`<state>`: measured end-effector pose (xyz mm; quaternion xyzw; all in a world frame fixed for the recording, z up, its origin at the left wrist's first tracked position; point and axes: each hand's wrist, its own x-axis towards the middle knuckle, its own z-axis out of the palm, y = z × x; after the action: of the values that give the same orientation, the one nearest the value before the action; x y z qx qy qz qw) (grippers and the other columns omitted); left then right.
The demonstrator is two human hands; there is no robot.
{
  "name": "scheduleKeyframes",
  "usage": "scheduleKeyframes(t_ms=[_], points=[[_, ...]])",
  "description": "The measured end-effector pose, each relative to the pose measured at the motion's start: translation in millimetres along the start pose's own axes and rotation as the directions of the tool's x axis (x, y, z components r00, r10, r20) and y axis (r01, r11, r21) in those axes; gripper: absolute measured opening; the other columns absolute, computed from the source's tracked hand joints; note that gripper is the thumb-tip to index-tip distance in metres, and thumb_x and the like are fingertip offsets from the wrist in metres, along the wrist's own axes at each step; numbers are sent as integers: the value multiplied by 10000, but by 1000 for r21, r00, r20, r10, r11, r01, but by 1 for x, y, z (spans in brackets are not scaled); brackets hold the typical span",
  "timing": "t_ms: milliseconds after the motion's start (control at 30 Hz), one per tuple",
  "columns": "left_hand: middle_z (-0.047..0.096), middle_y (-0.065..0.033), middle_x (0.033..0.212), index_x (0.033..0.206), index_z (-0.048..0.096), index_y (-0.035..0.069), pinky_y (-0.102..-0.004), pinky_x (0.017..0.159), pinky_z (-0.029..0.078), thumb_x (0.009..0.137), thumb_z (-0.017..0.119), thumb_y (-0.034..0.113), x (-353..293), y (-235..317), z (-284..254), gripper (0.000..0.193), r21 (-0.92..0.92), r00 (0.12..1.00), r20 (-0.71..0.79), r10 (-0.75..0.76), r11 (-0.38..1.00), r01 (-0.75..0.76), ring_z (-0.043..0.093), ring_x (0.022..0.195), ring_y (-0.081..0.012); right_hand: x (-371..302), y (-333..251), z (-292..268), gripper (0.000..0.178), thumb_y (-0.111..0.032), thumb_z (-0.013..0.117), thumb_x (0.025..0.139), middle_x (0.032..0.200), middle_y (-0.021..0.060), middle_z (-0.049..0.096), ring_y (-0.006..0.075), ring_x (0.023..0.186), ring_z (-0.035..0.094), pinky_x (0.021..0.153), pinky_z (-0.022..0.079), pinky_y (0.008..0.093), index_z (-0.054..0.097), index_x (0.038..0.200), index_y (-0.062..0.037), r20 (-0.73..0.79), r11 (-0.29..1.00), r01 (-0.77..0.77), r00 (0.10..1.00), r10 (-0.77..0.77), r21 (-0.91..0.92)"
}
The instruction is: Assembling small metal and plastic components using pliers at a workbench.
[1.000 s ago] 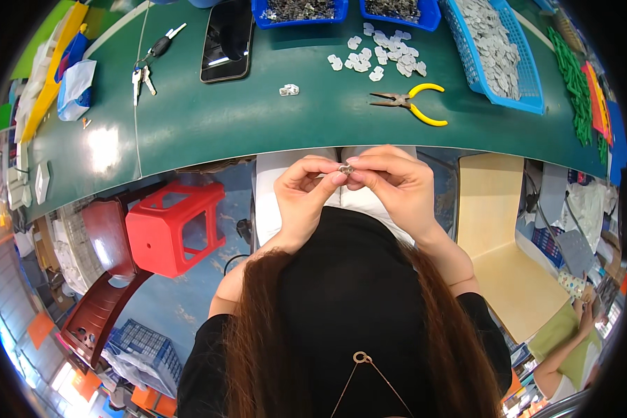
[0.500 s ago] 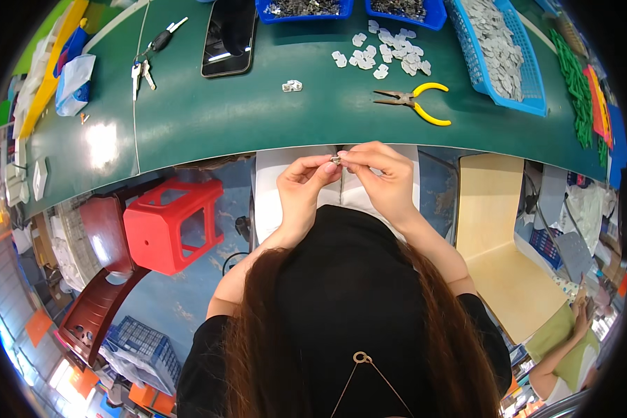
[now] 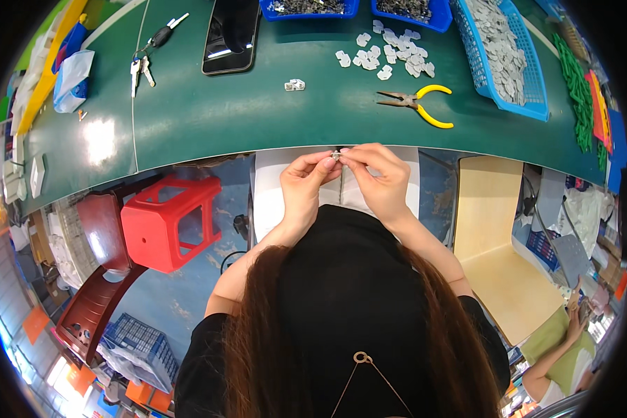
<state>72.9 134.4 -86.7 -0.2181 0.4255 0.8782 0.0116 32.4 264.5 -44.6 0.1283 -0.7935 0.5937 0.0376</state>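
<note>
My left hand (image 3: 305, 182) and my right hand (image 3: 380, 177) meet at the table's near edge, above my lap. Between their pinched fingertips is a small metallic part (image 3: 336, 155); its exact kind is too small to make out, and the fingers cover much of it. Beyond the hands, a small white-and-metal piece (image 3: 295, 85) lies alone on the green table (image 3: 209, 125). To its right rest pliers (image 3: 411, 101) with yellow handles, jaws pointing left. Farther back is a loose cluster of small whitish plastic pieces (image 3: 412, 56).
Blue trays (image 3: 352, 14) of small dark metal parts stand at the back, beside a light-blue basket (image 3: 533, 104) of whitish pieces. A phone (image 3: 230, 42) and keys (image 3: 145, 66) lie left. Below are a red stool (image 3: 153, 237) and a wooden chair (image 3: 491, 209). Another person (image 3: 561, 348) is at lower right.
The pinched part and both hands stay nearly in place, with a slight shift of the fingers. The whole view has moved a little; the things on the table lie as before.
</note>
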Motion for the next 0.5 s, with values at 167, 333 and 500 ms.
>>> scheduleKeyframes(t_ms=[167,333,500], points=[[663,-123,910,981,621,-47,-273,757,561,852,647,68,2,-1,-1,175,-16,1000,-10,-16,1000,16,660,814,-172,4,-3,1,111,63,680,740,788,91,670,146,691,637,617,507,233,691,837,11,-26,999,-50,998,50,-17],[661,-119,905,981,622,-40,-266,752,560,853,646,71,4,-2,-1,172,-55,999,-13,-45,997,44,659,817,-169,5,-6,1,95,52,681,741,783,94,672,148,683,643,605,508,234,693,826,11,-15,997,-40,999,39,-73],[661,-113,907,978,622,-37,-267,753,558,854,645,71,3,0,1,167,-57,999,-1,-48,997,48,658,817,-165,7,-8,-3,97,50,680,741,784,91,672,144,686,643,606,507,234,695,828,8,12,996,-28,1000,29,-86]])
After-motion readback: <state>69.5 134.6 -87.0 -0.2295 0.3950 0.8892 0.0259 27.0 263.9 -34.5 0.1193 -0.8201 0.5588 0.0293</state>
